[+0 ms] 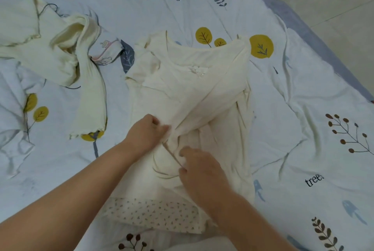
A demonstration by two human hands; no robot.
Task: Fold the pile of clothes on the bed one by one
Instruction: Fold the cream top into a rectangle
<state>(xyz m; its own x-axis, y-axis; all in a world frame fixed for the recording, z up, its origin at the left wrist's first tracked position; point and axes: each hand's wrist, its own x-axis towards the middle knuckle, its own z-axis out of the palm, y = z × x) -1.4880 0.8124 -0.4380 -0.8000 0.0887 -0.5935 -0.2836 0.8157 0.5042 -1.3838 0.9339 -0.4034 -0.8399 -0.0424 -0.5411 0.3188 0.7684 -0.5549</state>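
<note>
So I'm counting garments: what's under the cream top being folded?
A dotted cloth pokes out beneath the cream top at its near edge. The top and both hands hide how far it extends.

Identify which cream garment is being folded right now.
The cream top laid flat mid-bed; both hands, left hand and right hand, grip it. The crumpled cream garment lies untouched.

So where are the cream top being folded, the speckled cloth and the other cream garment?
cream top (202, 80), head view, chest.
speckled cloth (153, 216), head view, middle.
other cream garment (89, 96), head view, long sleeve.
</note>
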